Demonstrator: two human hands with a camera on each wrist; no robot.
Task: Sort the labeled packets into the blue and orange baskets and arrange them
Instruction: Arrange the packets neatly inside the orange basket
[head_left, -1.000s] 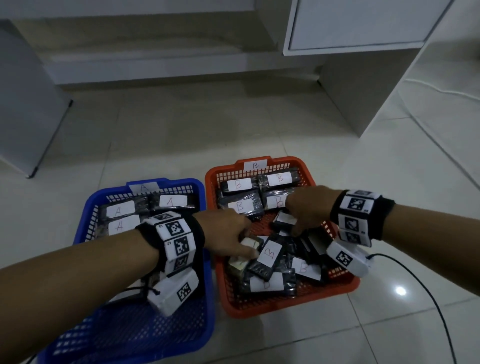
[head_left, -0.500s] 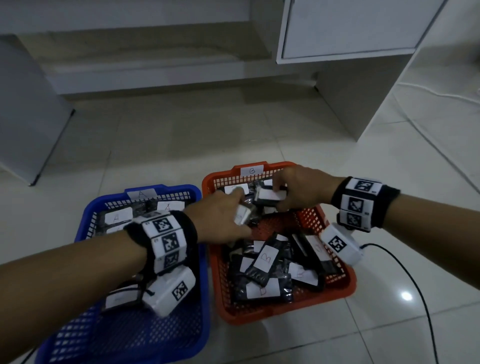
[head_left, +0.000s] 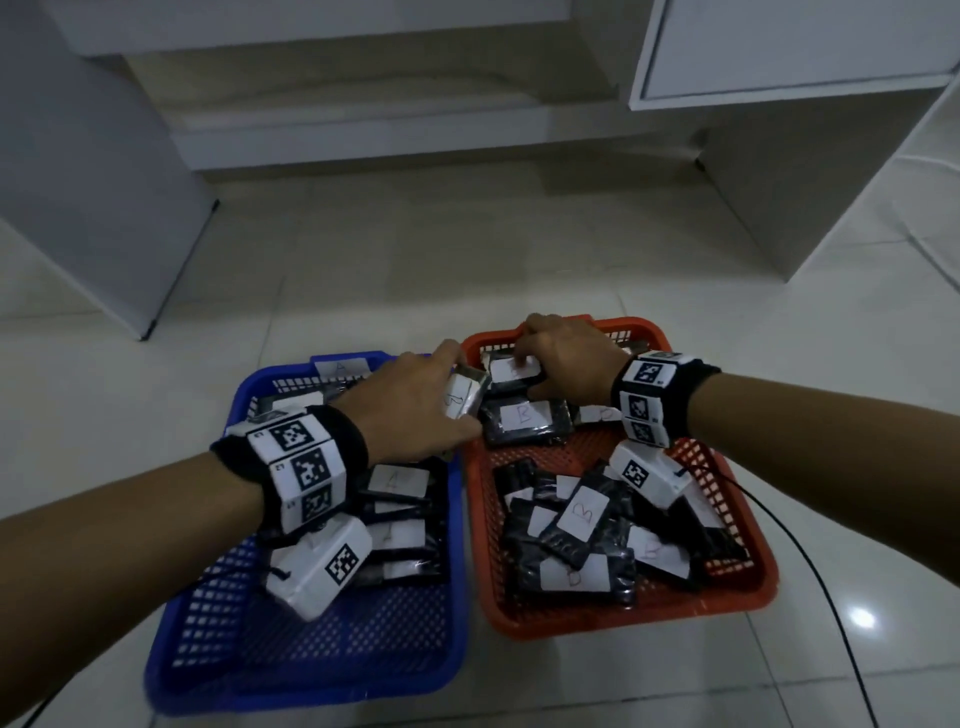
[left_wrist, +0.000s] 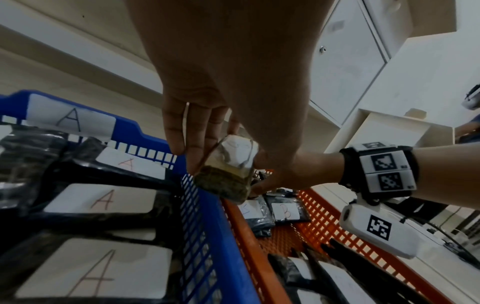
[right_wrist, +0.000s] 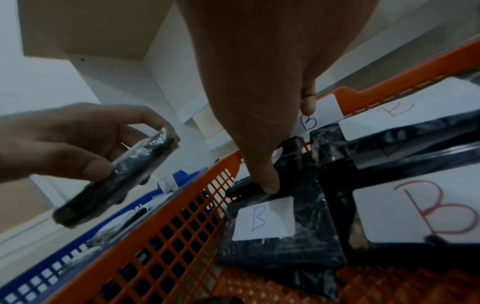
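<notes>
Gripping a "B" packet (head_left: 464, 397), left hand (head_left: 410, 410).

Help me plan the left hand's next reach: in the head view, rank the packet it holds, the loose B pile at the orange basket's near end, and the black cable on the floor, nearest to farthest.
1. B packet, pinched in the left hand, over the baskets' shared edge.
2. Loose B pile, near end of the orange basket.
3. Black cable, on the floor, right of that basket.

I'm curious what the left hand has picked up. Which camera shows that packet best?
The head view: the packet shows its B label, pinched in the left hand between the baskets. The left wrist view shows only its end; the right wrist view shows its dark edge, slightly blurred.
</notes>
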